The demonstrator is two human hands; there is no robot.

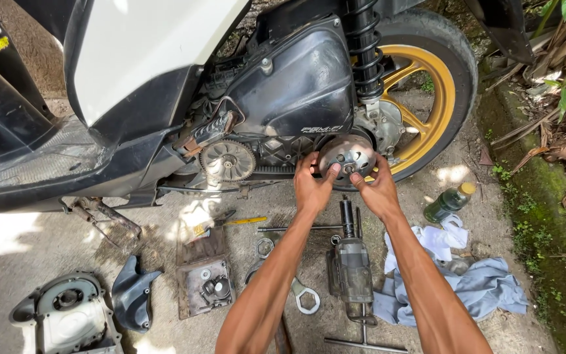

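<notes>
A black and white scooter (pixel 132 72) stands with its side drive cover off. A round metal clutch drum (pixel 347 155) sits at the rear, in front of the gold-rimmed back wheel (pixel 427 98). My left hand (pixel 312 186) grips the drum's lower left edge. My right hand (pixel 378 189) holds its lower right edge, fingers on the face. A finned front pulley (pixel 228 160) shows to the left, with a belt running back to the drum.
On the concrete below lie an impact wrench (pixel 351 265), a ring spanner (pixel 304 298), a T-handle wrench (pixel 363 337), a yellow screwdriver (pixel 244 221), rags (pixel 473 288), a green bottle (pixel 449 202), a removed cover (pixel 70 314) and a small tray of parts (pixel 204 288). Dry leaves line the right edge.
</notes>
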